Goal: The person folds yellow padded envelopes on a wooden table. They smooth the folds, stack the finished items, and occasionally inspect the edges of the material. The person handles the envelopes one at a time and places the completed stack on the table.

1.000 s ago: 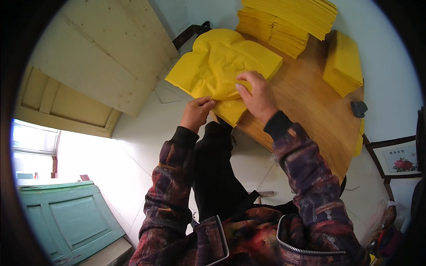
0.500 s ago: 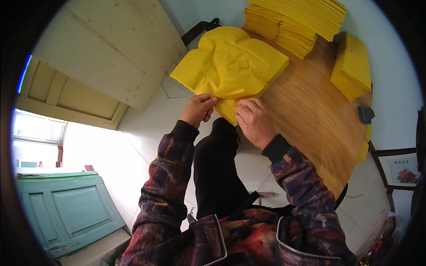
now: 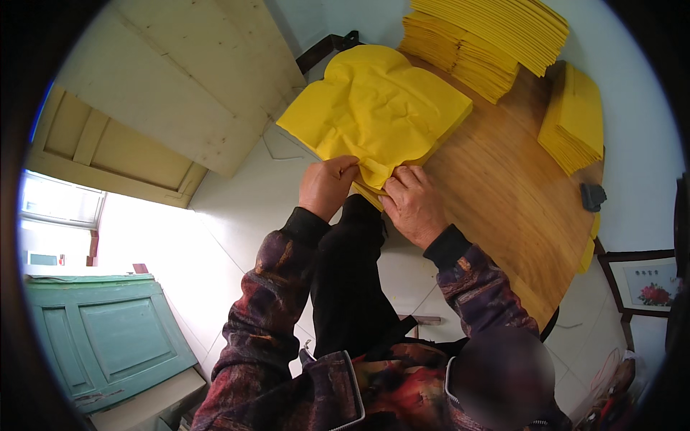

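A stack of yellow paper sheets (image 3: pixel 388 108) lies at the table's left edge, its top sheet creased and scalloped along the far side. At the near corner my left hand (image 3: pixel 328 188) is closed, thumb and fingers pinching the top sheet's near edge. Just to the right, my right hand (image 3: pixel 415 204) grips the same sheet with curled fingers. Between the hands the paper is bunched and lifted into a fold. Lower sheets show beneath it. Some fingertips are hidden under the paper.
The wooden table (image 3: pixel 503 194) curves away to the right. Folded yellow paper piles (image 3: pixel 496 43) stand at the back, another pile (image 3: pixel 575 118) at the right. A small dark block (image 3: pixel 592 197) sits by the right edge. A green cabinet door (image 3: pixel 118 334) is at lower left.
My left hand has turned and shifted slightly right, closer to my right hand. The sheet's near edge, earlier hanging down toward the corner, is now gathered up between both hands.
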The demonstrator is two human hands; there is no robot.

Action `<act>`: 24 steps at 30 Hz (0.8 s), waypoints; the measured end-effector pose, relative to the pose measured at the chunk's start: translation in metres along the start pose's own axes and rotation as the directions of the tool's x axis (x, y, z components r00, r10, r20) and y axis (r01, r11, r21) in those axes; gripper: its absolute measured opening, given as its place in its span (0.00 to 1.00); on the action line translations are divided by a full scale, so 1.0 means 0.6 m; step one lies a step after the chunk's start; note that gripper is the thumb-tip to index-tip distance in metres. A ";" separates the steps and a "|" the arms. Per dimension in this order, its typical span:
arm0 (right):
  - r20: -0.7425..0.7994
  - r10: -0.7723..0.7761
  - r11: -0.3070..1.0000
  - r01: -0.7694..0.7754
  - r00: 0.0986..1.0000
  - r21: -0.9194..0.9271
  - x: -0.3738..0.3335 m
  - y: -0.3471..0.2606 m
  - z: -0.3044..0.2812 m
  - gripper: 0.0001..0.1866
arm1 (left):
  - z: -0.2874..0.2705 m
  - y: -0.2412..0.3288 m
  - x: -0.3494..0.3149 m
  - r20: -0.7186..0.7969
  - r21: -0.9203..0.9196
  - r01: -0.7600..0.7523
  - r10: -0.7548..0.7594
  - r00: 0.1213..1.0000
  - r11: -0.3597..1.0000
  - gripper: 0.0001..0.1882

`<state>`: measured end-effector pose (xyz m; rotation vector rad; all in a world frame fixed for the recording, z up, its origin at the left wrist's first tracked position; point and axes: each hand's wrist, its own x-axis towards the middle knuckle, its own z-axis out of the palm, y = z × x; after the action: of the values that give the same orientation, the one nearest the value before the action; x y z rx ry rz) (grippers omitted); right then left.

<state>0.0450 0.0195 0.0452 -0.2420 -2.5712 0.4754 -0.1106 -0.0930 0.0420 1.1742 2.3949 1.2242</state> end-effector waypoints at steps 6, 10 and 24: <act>-0.061 0.027 0.989 -0.017 0.998 0.148 0.010 0.007 0.000 0.05 | -0.007 0.003 -0.001 -0.096 0.121 -0.144 0.156 0.983 0.982 0.07; -0.106 0.107 0.971 -0.081 0.989 0.226 0.020 0.008 0.001 0.04 | -0.013 -0.014 0.016 -0.106 0.013 -0.178 0.179 0.978 0.984 0.08; -0.005 0.327 0.854 -0.293 0.945 0.430 0.035 0.010 -0.003 0.07 | -0.036 -0.004 0.034 0.351 -0.531 0.314 -0.133 0.927 0.787 0.12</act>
<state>0.0282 0.0309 0.0539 -0.5102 -2.2827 1.1064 -0.1360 -0.0915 0.0573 0.7746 1.6889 1.4302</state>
